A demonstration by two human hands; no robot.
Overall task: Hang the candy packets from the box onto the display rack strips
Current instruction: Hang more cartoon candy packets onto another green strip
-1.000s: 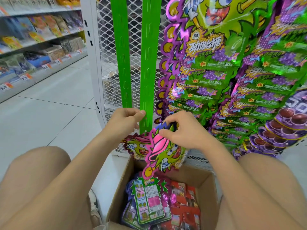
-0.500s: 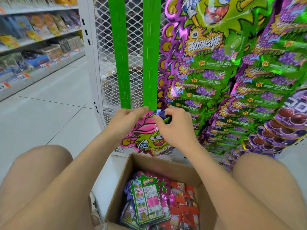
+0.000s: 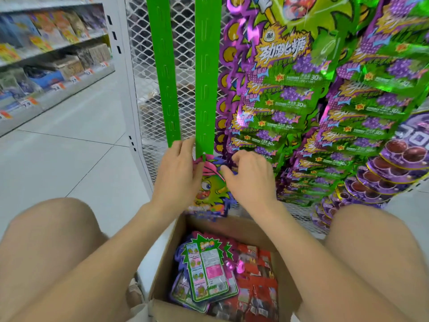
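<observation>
We hold one candy packet [image 3: 210,184] upright, long axis vertical, printed face toward us, top edge at the lower end of the right strip [image 3: 205,89] of two green ones. It lies between our hands: left hand [image 3: 178,175] grips its left edge, right hand [image 3: 250,180] pinches its upper right. One box [image 3: 171,249] stands below.

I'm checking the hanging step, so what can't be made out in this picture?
- Whether the packet is hooked on the green strip: head view, the left hand and right hand holding it cover the spot.
- Strip tops: cut off by the upper edge.
- The box: near wall cut off by the lower edge.
- Shelf price tags: blurred, too small.
</observation>
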